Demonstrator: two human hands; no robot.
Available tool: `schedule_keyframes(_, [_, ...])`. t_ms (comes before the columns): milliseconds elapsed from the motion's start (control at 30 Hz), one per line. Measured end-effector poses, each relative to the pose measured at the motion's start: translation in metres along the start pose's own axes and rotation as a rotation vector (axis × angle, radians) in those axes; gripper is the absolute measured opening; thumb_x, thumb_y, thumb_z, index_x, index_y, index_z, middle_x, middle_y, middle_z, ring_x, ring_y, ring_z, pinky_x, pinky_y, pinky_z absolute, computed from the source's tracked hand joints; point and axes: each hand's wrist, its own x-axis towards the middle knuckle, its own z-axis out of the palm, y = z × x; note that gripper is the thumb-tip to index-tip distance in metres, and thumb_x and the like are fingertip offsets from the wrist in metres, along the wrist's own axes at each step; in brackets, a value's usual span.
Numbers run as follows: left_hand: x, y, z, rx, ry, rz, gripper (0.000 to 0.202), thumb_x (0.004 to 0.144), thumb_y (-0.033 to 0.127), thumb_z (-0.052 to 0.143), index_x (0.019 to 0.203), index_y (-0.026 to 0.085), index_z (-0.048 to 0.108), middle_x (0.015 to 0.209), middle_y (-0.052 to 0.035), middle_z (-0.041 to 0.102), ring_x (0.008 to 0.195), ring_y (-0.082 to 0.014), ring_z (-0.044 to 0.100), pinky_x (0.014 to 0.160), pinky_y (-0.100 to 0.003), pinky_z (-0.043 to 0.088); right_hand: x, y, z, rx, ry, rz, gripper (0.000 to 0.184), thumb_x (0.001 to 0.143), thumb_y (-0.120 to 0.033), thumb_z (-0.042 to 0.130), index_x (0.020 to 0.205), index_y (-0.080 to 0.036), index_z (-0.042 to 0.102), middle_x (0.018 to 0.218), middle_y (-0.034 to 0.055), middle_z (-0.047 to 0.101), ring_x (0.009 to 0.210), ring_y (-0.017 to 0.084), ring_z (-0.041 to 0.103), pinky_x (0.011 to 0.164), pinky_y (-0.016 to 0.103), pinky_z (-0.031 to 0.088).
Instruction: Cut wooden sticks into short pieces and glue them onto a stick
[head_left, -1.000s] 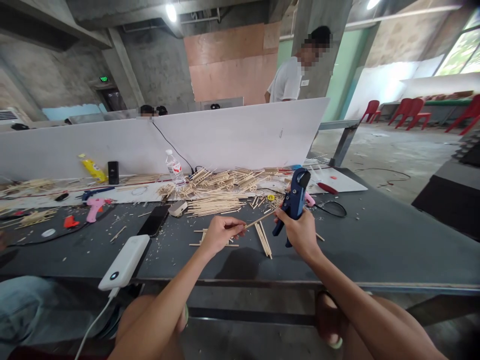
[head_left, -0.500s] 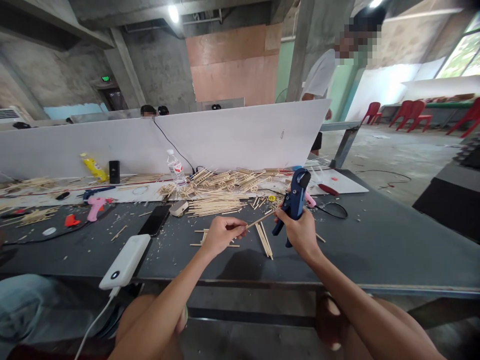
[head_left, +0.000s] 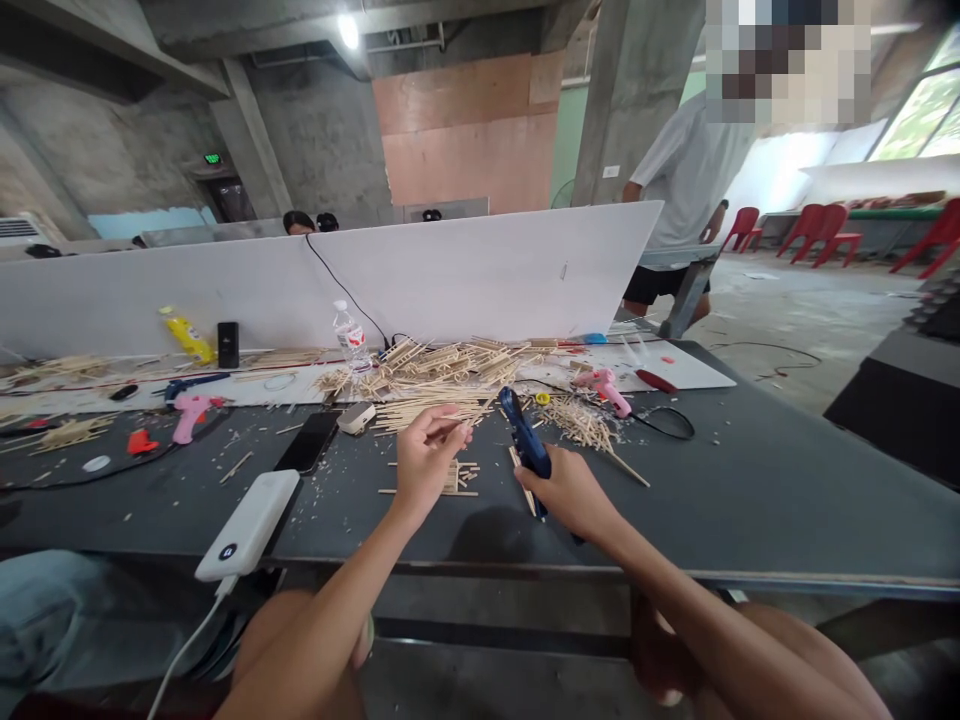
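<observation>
My left hand is raised over the dark table and pinches a thin wooden stick that points up and to the right. My right hand is wrapped round the handle of a blue cutter tool, which now leans low towards the tabletop with its head pointing away from me. Short cut stick pieces lie on the table between the two hands. A loose heap of sticks lies just beyond them.
A white power bank with a cable and a black phone lie at the left. Farther back are a pink glue gun, a water bottle, stick frames and a white divider board. A person in a white shirt walks at the right.
My right hand lowered the blue cutter from upright to near the table and moved left. My left hand lifted the stick away from the cutter. The person in the background walked right and nearer.
</observation>
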Motion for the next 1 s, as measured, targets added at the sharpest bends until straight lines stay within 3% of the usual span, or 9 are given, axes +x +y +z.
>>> schedule_keyframes(167, [-0.003, 0.003, 0.001, 0.074, -0.019, 0.027, 0.029, 0.079, 0.033, 0.068, 0.102, 0.018, 0.056, 0.081, -0.0055, 0.072, 0.074, -0.0186, 0.07, 0.068, -0.028, 0.055, -0.011, -0.011, 0.011, -0.139, -0.079, -0.079, 0.01, 0.08, -0.029, 0.055, 0.076, -0.02, 0.058, 0.063, 0.0025, 0.063, 0.055, 0.016, 0.053, 0.053, 0.025, 0.03])
schedule_keyframes(433, [-0.007, 0.003, 0.003, 0.392, -0.076, 0.268, 0.016, 0.08, 0.018, 0.061, 0.094, 0.021, 0.053, 0.074, 0.0005, 0.07, 0.066, -0.0137, 0.066, 0.065, -0.022, 0.05, -0.013, -0.015, 0.019, -0.178, -0.097, -0.102, 0.009, 0.079, -0.028, 0.057, 0.076, -0.02, 0.057, 0.063, 0.0026, 0.062, 0.055, 0.014, 0.05, 0.054, 0.024, 0.027])
schedule_keyframes(567, [-0.008, 0.006, 0.001, 0.456, -0.083, 0.321, 0.013, 0.08, 0.015, 0.059, 0.09, 0.021, 0.051, 0.072, 0.0019, 0.069, 0.063, -0.0118, 0.065, 0.063, -0.021, 0.048, -0.013, -0.016, 0.02, -0.21, -0.092, -0.104, 0.012, 0.079, -0.03, 0.057, 0.074, -0.019, 0.057, 0.062, 0.0031, 0.061, 0.055, 0.014, 0.049, 0.054, 0.025, 0.026])
schedule_keyframes(833, [-0.006, 0.003, -0.001, 0.538, -0.104, 0.426, 0.007, 0.081, 0.014, 0.058, 0.086, 0.019, 0.058, 0.073, 0.0002, 0.068, 0.065, -0.0115, 0.065, 0.065, -0.02, 0.048, -0.015, -0.015, 0.018, -0.236, -0.098, -0.11, 0.013, 0.08, -0.031, 0.056, 0.076, -0.019, 0.058, 0.063, 0.0038, 0.063, 0.056, 0.016, 0.054, 0.054, 0.026, 0.026])
schedule_keyframes(1000, [-0.005, 0.001, -0.002, 0.532, -0.139, 0.414, 0.011, 0.081, 0.014, 0.059, 0.085, 0.018, 0.068, 0.076, -0.0022, 0.071, 0.064, -0.0134, 0.065, 0.065, -0.023, 0.05, -0.016, -0.013, 0.017, -0.269, -0.088, -0.116, 0.015, 0.082, -0.032, 0.054, 0.079, -0.019, 0.061, 0.069, 0.0068, 0.067, 0.061, 0.018, 0.058, 0.055, 0.027, 0.027])
